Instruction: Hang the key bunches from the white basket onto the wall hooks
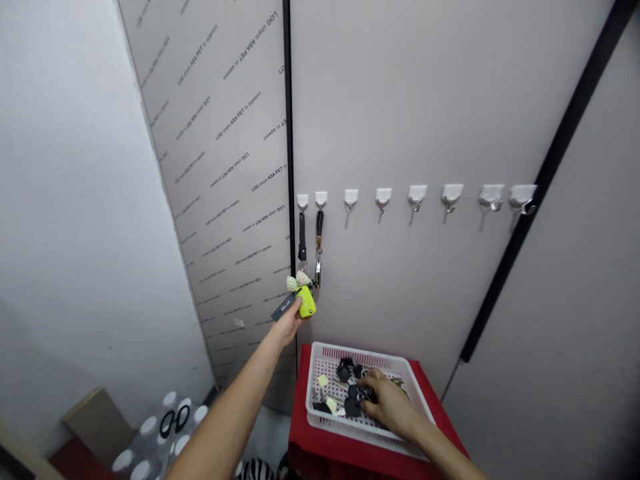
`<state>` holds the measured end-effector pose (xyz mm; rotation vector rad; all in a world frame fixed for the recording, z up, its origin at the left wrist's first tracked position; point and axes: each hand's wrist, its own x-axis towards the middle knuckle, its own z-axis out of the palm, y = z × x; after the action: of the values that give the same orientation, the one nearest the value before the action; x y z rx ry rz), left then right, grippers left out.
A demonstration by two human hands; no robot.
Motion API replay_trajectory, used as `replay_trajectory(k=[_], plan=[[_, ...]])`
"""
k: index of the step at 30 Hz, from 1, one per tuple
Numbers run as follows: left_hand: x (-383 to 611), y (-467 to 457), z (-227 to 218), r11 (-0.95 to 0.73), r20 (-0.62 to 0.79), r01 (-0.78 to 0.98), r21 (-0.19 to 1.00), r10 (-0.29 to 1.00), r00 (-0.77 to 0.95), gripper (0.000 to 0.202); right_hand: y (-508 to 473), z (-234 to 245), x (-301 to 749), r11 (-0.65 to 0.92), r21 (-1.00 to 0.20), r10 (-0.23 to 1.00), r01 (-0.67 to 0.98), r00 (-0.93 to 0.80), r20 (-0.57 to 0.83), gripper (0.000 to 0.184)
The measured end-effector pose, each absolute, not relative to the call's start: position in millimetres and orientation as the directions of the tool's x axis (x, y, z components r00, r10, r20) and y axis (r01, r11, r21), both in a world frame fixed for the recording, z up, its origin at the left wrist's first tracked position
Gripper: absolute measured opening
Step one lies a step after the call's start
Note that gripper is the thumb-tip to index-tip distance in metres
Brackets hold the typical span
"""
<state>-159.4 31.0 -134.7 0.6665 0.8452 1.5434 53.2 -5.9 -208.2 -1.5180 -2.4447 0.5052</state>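
Note:
My left hand (289,325) is closed on a bright yellow-green car key (305,302), held up in front of the panel. A pale striped bow (297,281) and a dark numbered tag (283,307) show beside this key. Just above it, a black strap (302,237) hangs from the leftmost hook, its lower end partly hidden. A braided black key strap (319,230) with metal below hangs from the second hook. Down in the white basket (417,383), my right hand (387,403) has its fingers curled on black keys (354,400); the fingertips are partly hidden among them.
More hooks, such as one near the middle (383,197), run in a row to the right with nothing hanging from them. The basket rests on a red-covered stand (320,443). At lower left are white-capped bottles (149,427), black-handled scissors (175,421) and a brown board (103,423).

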Motion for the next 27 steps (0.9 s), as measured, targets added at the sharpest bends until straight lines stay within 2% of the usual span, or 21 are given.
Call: replay_trajectory(k=[7,11,15,20,27], plan=[[-164.5,30.5,-140.7,-0.046,-0.029,-0.62,0.783,0.993,-0.111,0.014,-5.3,-204.2,57.1,0.395,-0.394,0.895,0.83,-0.445,-0.038,0.021],[-168.0,30.5,-143.9,-0.069,-0.041,-0.649,0.758,0.987,-0.153,0.009,-5.2,-202.4,58.1,0.399,-0.392,0.885,0.829,-0.461,-0.073,0.021],[-169.5,31.8,-147.2,-0.071,-0.045,-0.643,0.762,0.986,-0.162,0.007,-0.2,-202.5,61.3,0.392,-0.422,0.892,0.818,-0.45,-0.044,0.023],[-168.4,34.7,-150.0,-0.075,-0.054,-0.631,0.772,0.982,-0.183,0.008,14.2,-206.0,73.3,0.344,-0.433,0.932,0.833,-0.359,0.048,0.027],[-165.2,36.4,-155.7,-0.168,0.017,-0.613,0.772,0.969,-0.245,0.021,6.8,-205.6,71.5,0.376,-0.35,0.919,0.858,-0.394,0.022,0.029]])
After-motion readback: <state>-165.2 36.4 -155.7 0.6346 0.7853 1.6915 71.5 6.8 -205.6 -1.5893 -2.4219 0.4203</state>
